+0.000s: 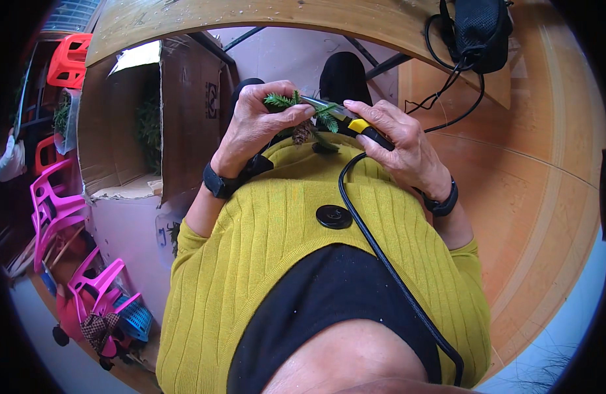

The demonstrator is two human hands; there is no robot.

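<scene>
Above my lap, my left hand [267, 118] pinches a small green artificial fir sprig [281, 100] between thumb and fingers. A brown pine cone [302, 133] hangs just under the sprig, beside my left thumb. My right hand [398, 136] is wrapped round the yellow-and-black handle of a utility knife [360, 125]. Its metal blade points up and left, reaching the greenery close to my left fingertips. More green needles show along the blade. Where exactly the blade meets the sprig is too small to tell.
A wooden table edge [263, 14] curves across the far side. An open cardboard box [122, 131] with greenery inside stands at the left, near pink plastic chairs [53, 203] and a red stool [70, 60]. A black pouch [481, 33] with cables lies at the far right. A black cable [388, 262] runs down my front.
</scene>
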